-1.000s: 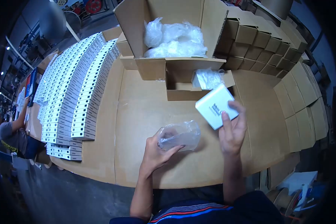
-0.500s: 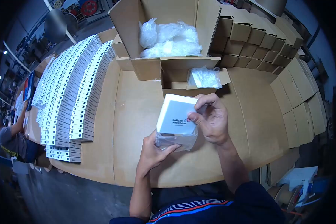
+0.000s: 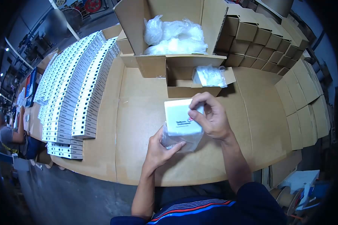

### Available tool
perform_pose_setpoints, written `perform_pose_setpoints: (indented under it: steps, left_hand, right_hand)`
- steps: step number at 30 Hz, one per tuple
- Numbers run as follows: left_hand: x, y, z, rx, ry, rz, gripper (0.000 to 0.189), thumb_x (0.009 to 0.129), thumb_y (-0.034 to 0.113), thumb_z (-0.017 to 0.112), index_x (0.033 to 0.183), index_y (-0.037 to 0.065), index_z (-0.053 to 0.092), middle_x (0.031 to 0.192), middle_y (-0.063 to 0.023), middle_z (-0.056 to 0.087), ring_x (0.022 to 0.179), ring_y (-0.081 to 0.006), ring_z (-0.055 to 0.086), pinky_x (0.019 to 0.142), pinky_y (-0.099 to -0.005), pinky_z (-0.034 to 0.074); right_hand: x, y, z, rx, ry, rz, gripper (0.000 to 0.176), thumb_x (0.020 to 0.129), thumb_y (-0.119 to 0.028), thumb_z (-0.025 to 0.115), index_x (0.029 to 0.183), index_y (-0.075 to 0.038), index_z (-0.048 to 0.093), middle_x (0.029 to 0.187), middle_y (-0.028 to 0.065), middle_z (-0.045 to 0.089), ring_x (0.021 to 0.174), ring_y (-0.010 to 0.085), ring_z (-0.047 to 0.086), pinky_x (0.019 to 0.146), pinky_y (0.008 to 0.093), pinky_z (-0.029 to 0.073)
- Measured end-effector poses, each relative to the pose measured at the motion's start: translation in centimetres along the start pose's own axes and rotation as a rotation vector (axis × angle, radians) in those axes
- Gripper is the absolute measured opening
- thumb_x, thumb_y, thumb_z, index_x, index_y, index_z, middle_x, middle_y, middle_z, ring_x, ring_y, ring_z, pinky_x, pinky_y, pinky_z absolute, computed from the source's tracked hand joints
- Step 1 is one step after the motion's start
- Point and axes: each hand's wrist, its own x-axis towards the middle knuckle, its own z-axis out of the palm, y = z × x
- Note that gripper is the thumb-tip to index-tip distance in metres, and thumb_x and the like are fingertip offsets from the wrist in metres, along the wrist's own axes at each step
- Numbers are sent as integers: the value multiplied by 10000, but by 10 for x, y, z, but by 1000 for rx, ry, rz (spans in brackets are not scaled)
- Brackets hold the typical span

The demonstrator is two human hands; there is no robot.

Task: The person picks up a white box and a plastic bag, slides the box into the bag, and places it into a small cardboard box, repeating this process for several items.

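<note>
A white device (image 3: 180, 112) with dark printing is held upright over the cardboard-covered table, its lower part inside a clear plastic bag (image 3: 189, 141). My right hand (image 3: 212, 117) pinches the device's upper right edge between thumb and fingers. Lower down, my left hand (image 3: 159, 149) is wrapped round the bag from the left, thumb across its front. Just beyond the device stands an open small carton (image 3: 194, 92), with a wrapped item (image 3: 210, 77) at its right side.
A large open carton (image 3: 176, 8) holds bubble wrap (image 3: 176, 35). Rows of white boxes (image 3: 64, 97) stand at the left. Brown cartons are stacked at the back right (image 3: 248, 33) and right (image 3: 304, 120). A person (image 3: 15, 135) is at the far left.
The device and both hands have shifted slightly right in view. The device sits a little lower in the bag's opening and looks more upright. Both hands keep their hold.
</note>
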Motion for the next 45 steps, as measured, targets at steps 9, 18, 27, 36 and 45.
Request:
perform_pose_setpoints:
  steps: [9,18,27,36,45]
  left_hand:
    - [-12,-52,4,-517,193,-126,485,1113,368,458,1348,-47,539,1231,-119,666,1091,-184,665,929,-341,558]
    - [-6,-48,3,-265,235,26,518,1134,383,380,1379,-48,532,1233,-107,665,1101,-155,639,938,-312,523]
    - [4,-25,-3,-15,180,148,587,1138,403,299,1471,-36,501,1527,-171,511,1504,-264,352,1222,-421,283]
    - [3,-44,10,-281,308,62,635,1134,409,354,1602,-13,270,1334,-128,614,1191,-172,570,1061,-323,433]
    - [-5,-38,4,-523,113,-26,661,1051,294,540,1592,32,266,1438,-128,513,1334,-213,500,1100,-358,442]
  right_hand:
    - [-5,8,6,107,5,288,392,1008,-141,670,1354,-13,537,1222,81,640,1129,175,626,1024,323,500]
    - [-67,43,15,359,276,515,123,954,30,698,1066,26,649,1122,97,695,1028,112,645,930,244,515]
    - [-63,46,11,297,152,193,61,996,-12,655,1056,-6,661,1325,195,652,1151,158,611,988,307,496]
    - [-71,57,42,376,249,195,294,939,34,708,1121,-61,497,1210,155,662,1141,164,599,1001,320,476]
    - [-72,60,35,260,302,223,216,921,73,722,1024,-1,546,1180,156,677,1072,139,637,948,277,532]
